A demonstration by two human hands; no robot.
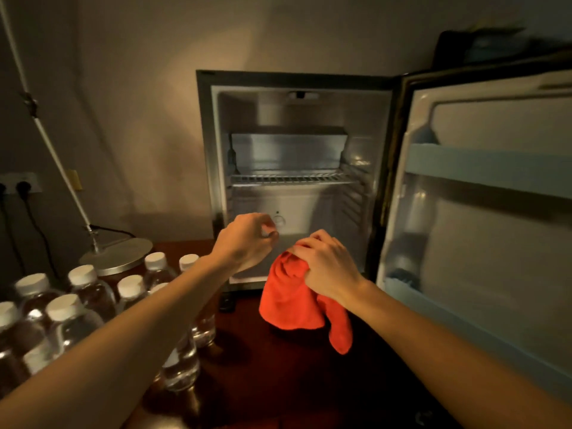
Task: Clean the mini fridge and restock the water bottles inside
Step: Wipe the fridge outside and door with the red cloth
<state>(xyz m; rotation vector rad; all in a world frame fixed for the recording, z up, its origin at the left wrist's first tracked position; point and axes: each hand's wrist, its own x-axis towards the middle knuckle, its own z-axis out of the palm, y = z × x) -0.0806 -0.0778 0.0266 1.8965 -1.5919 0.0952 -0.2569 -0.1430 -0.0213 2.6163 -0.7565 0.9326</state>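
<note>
My right hand [328, 264] grips cloth [297, 301], bunched for wiping the fridge [297, 193] just ahead. Left hand [247, 239] loosely curled, holds nothing; bottles [77, 301] wait below-left for restocking.

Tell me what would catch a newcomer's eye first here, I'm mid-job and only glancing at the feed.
The bright orange cloth, gripped by the right hand in front of the open mini fridge, stands out first. Next come the fridge's bare wire shelf and its door swung open to the right. At lower left, white-capped water bottles stand clustered on the dark table, and the left hand reaches toward the fridge, holding nothing.
</note>
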